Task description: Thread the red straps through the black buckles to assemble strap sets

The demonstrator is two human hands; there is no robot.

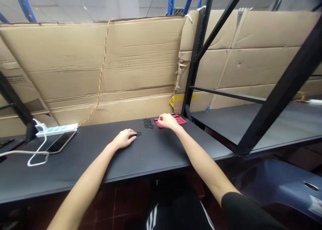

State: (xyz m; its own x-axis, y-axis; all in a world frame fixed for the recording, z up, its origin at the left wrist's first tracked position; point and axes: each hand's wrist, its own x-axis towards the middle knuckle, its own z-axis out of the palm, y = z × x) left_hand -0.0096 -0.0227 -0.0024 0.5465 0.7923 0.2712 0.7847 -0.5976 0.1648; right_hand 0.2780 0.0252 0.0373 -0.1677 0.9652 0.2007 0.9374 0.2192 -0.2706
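Curling left hand (123,139) onto thin black strip (136,134), right hand (167,121) onto red pieces (181,120), grips unclear

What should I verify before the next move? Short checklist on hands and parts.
1. Left hand at the black strip piece: ok, fingertips reach it.
2. Left hand's grip on that piece: cannot tell.
3. Right hand on the red pieces: ok, resting on them.
4. Black loop pieces on the black desk: ok, lying between the hands, uncovered.
5. Phone beside the power strip: ok, apart from both hands.
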